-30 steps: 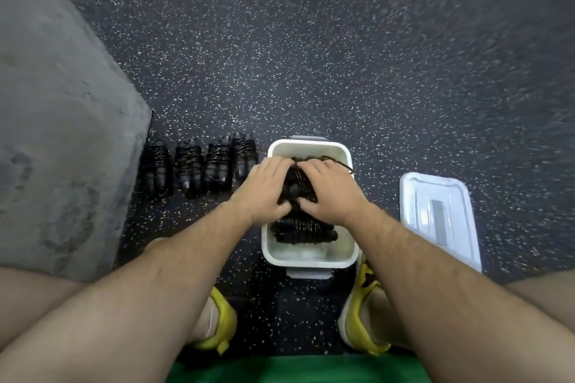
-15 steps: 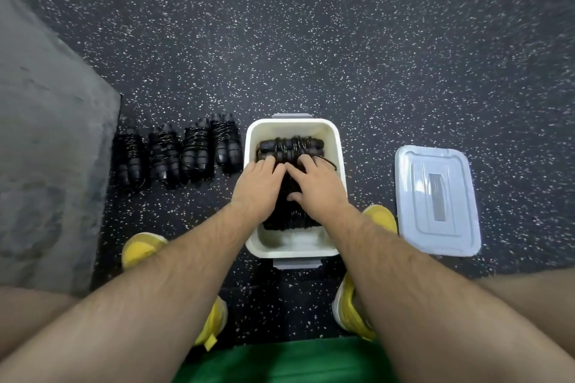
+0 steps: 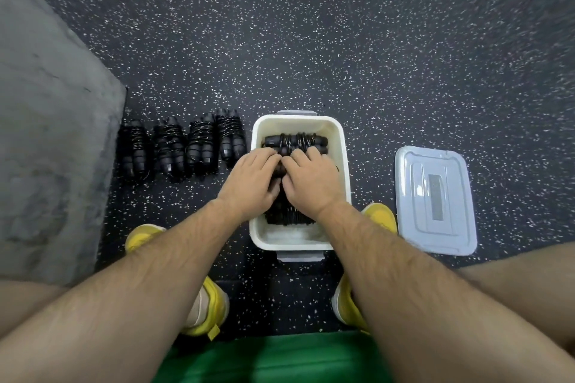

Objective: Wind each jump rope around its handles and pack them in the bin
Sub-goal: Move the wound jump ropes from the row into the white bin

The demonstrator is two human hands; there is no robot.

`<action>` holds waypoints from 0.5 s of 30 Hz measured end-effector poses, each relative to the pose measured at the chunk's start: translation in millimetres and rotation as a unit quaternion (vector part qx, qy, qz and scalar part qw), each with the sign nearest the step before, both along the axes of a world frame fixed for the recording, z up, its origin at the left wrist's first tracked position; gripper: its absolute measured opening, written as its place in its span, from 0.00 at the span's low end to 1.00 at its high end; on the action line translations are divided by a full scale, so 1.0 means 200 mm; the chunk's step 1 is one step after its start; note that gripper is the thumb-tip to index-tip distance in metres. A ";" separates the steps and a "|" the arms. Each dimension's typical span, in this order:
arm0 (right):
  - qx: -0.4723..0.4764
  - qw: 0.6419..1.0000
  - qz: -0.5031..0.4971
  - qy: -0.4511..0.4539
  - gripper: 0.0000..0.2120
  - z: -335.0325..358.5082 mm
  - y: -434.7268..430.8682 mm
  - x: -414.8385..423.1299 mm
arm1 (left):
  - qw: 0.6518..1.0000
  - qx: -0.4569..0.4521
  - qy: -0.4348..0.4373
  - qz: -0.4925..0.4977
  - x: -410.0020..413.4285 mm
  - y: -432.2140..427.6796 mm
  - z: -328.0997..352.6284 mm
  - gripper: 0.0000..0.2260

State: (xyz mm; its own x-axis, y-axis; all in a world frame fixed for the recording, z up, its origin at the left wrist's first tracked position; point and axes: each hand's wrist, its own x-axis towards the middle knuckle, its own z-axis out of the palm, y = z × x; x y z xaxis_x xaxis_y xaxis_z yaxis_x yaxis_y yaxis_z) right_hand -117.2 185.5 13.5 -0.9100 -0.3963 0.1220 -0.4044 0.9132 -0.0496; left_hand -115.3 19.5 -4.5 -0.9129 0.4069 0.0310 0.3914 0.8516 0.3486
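Pressing wound jump ropes (image 3: 294,141) in bin (image 3: 343,165), left hand (image 3: 252,183), right hand (image 3: 312,182) atop

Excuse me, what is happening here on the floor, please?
A person crouches over a white bin on the speckled floor and packs wound jump ropes into it. Both the left hand and the right hand are down on a black bundle inside the bin; whether they grip it or only press on it I cannot tell. Another bundle lies at the far end of the bin. Four wound ropes wait in a row left of the bin. The lid lies on the right.
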 end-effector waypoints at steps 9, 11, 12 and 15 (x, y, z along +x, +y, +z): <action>-0.042 0.998 0.047 -0.023 0.08 0.03 -0.50 -0.18 | 0.984 -0.018 -0.010 0.178 -0.09 -0.33 -0.02 0.12; -0.040 0.998 0.046 -0.032 0.06 -0.02 -0.57 -0.20 | 0.978 -0.050 -0.058 0.195 -0.13 -0.38 -0.05 0.13; -0.036 0.998 0.045 -0.036 0.05 -0.05 -0.60 -0.21 | 0.973 -0.052 -0.092 0.203 -0.14 -0.39 -0.06 0.14; -0.014 0.998 0.044 -0.052 0.07 -0.11 -0.62 -0.24 | 0.952 -0.019 -0.207 0.225 -0.23 -0.40 -0.14 0.17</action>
State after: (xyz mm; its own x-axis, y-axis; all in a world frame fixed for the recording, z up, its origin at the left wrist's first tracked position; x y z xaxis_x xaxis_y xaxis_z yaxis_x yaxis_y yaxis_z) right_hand -165.5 61.0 -8.6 -0.8804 -0.4725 0.0411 -0.4739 0.8724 -0.1202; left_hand -160.8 -61.4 -33.4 -0.9258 -0.0351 -0.3763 -0.1806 0.9157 0.3590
